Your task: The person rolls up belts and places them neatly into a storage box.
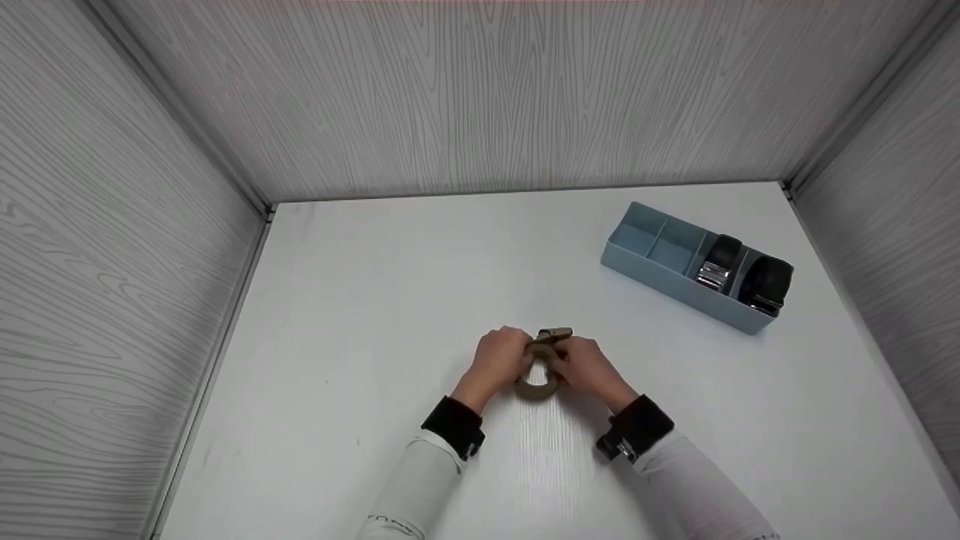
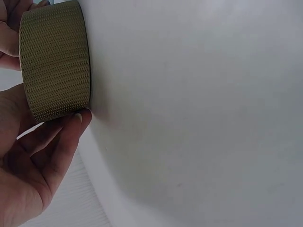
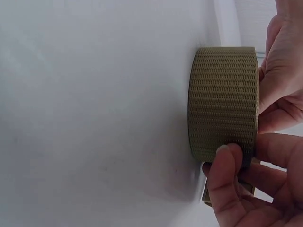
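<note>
A tan webbing belt [image 1: 535,391] is coiled into a ring on the white tabletop, with its buckle [image 1: 555,333] at the far side. My left hand [image 1: 500,357] holds the coil from the left; in the left wrist view its fingertips [image 2: 78,118] press against the ribbed webbing [image 2: 56,61]. From the other side my right hand [image 1: 587,367] pinches the coil near the buckle, thumb and fingers curled at its edge in the right wrist view. Part of the buckle shows below the roll [image 3: 222,99] there, partly hidden by fingers.
At the back right stands a blue divided box [image 1: 675,283]. Its two right compartments hold dark coiled belts [image 1: 769,279] with shiny metal buckles; its left compartments [image 1: 637,231] show bare floors. Grey wood-grain panels [image 1: 480,97] border the table at the back and both sides.
</note>
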{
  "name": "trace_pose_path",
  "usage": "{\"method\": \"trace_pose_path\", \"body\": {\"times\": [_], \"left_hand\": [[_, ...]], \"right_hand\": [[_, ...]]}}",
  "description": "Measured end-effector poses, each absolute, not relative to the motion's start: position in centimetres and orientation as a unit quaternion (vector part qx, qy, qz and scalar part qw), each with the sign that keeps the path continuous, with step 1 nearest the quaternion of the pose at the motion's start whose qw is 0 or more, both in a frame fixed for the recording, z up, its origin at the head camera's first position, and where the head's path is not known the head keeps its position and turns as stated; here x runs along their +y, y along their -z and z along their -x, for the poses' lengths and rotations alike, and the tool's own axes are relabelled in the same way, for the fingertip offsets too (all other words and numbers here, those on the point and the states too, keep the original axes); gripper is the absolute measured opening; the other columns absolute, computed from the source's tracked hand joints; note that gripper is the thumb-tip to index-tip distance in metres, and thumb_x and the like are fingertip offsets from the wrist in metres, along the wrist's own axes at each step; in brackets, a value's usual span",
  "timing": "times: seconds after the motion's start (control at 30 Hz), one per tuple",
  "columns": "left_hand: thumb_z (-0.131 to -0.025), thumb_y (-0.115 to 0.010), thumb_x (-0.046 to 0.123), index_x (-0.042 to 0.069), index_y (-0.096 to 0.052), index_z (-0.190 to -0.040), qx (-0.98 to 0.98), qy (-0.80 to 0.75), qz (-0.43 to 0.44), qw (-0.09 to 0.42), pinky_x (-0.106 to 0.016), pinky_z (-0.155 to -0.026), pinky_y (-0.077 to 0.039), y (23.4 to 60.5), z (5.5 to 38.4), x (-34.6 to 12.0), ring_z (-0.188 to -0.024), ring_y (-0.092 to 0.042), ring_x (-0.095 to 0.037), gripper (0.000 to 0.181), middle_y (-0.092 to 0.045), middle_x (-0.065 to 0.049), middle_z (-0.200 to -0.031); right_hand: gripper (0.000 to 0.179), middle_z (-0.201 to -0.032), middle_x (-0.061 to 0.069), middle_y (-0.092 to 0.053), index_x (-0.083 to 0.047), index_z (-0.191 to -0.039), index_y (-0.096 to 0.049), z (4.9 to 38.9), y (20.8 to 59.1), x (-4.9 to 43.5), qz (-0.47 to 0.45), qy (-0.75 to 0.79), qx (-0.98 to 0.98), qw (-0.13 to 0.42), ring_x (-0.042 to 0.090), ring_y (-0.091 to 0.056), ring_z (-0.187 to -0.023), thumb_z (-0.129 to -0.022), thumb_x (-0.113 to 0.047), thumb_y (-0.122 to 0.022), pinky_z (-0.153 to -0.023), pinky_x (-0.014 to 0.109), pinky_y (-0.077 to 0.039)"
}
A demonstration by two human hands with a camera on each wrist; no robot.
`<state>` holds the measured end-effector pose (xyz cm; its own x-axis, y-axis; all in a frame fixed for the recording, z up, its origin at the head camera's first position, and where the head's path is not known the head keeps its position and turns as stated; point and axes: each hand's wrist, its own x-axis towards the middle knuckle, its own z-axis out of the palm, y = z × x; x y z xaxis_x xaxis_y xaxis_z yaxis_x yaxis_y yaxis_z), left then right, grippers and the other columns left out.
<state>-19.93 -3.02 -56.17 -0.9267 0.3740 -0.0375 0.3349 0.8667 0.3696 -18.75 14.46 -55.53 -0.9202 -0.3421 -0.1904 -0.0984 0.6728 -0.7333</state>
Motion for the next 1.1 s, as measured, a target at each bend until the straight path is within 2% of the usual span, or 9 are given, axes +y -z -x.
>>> {"method": "trace_pose_path", "body": {"times": [0.13,0.2,0.3,0.37,0.43,0.57,0.77,0.93,1.1], "left_hand": [[-0.085,-0.069,0.013,0.015,-0.065,-0.068,0.964,-0.177,-0.19,0.049,-0.03,-0.054,-0.042,56.2,19.8,-3.0,-0.058,-0.051,-0.014,0.018,-0.057,0.005,-0.063],[-0.086,-0.069,0.013,0.015,-0.065,-0.069,0.964,-0.169,-0.2,0.039,-0.031,-0.054,-0.043,56.1,19.6,-3.0,-0.058,-0.052,-0.014,0.017,-0.058,0.004,-0.064],[-0.088,-0.069,0.016,0.015,-0.067,-0.073,0.962,-0.146,-0.23,0.004,-0.032,-0.055,-0.044,55.9,19.3,-3.0,-0.059,-0.054,-0.016,0.016,-0.061,0.003,-0.066],[-0.089,-0.069,0.018,0.016,-0.069,-0.075,0.958,-0.131,-0.255,-0.034,-0.032,-0.053,-0.045,55.8,19.2,-2.9,-0.057,-0.055,-0.015,0.015,-0.061,0.002,-0.065],[-0.09,-0.068,0.018,0.016,-0.07,-0.076,0.949,-0.121,-0.28,-0.077,-0.03,-0.051,-0.044,55.6,19.0,-2.7,-0.054,-0.053,-0.014,0.015,-0.061,0.002,-0.063],[-0.091,-0.068,0.017,0.017,-0.07,-0.076,0.929,-0.11,-0.324,-0.141,-0.027,-0.046,-0.042,55.6,18.8,-2.4,-0.05,-0.051,-0.01,0.015,-0.062,0.005,-0.062],[-0.091,-0.068,0.017,0.016,-0.072,-0.087,0.909,-0.093,-0.358,-0.191,-0.027,-0.049,-0.047,55.6,18.5,-2.2,-0.058,-0.063,-0.009,0.006,-0.07,0.007,-0.078],[-0.093,-0.066,0.02,0.012,-0.071,-0.089,0.909,-0.113,-0.348,-0.198,-0.025,-0.052,-0.049,55.6,18.7,-2.2,-0.061,-0.064,-0.01,0.01,-0.07,0.004,-0.079],[-0.094,-0.066,0.022,0.009,-0.07,-0.087,0.927,-0.201,-0.284,-0.138,-0.026,-0.056,-0.049,55.4,19.0,-2.5,-0.063,-0.063,-0.013,0.015,-0.068,-0.001,-0.074]], "right_hand": [[0.012,-0.065,-0.001,-0.059,-0.005,-0.096,-0.073,18.7,55.0,14.8,0.126,0.38,0.899,0.18,0.01,-0.051,-0.052,-0.095,-0.01,-0.062,-0.05,0.027,-0.041],[0.011,-0.066,-0.001,-0.059,-0.006,-0.092,-0.072,18.6,54.3,14.9,0.127,0.371,0.904,0.17,0.011,-0.052,-0.054,-0.094,-0.012,-0.064,-0.051,0.027,-0.042],[0.01,-0.072,0.003,-0.06,-0.005,-0.084,-0.07,18.7,53.0,15.2,0.135,0.361,0.916,0.113,0.015,-0.054,-0.062,-0.09,-0.013,-0.069,-0.057,0.031,-0.045],[0.012,-0.081,0.007,-0.06,-0.004,-0.085,-0.067,19.0,52.3,15.4,0.151,0.35,0.922,0.071,0.019,-0.054,-0.071,-0.088,-0.015,-0.072,-0.064,0.034,-0.046],[0.017,-0.087,0.011,-0.058,-0.004,-0.085,-0.064,19.4,51.7,15.6,0.171,0.344,0.922,0.053,0.022,-0.052,-0.076,-0.085,-0.016,-0.075,-0.067,0.037,-0.044],[0.02,-0.083,0.008,-0.057,-0.007,-0.079,-0.06,20.3,51.4,16.2,0.193,0.343,0.913,0.103,0.018,-0.049,-0.071,-0.082,-0.02,-0.076,-0.062,0.033,-0.04],[0.025,-0.068,-0.003,-0.049,-0.011,-0.072,-0.053,21.0,51.7,16.6,0.177,0.363,0.895,0.187,0.013,-0.045,-0.061,-0.078,-0.019,-0.077,-0.056,0.03,-0.035],[0.031,-0.064,-0.003,-0.042,-0.012,-0.069,-0.047,20.9,51.9,16.5,0.159,0.41,0.876,0.199,0.015,-0.043,-0.059,-0.073,-0.011,-0.078,-0.054,0.03,-0.034],[0.032,-0.064,-0.003,-0.042,-0.012,-0.067,-0.046,20.7,51.9,16.3,0.141,0.44,0.872,0.164,0.015,-0.042,-0.06,-0.074,-0.008,-0.077,-0.053,0.03,-0.033]]}}
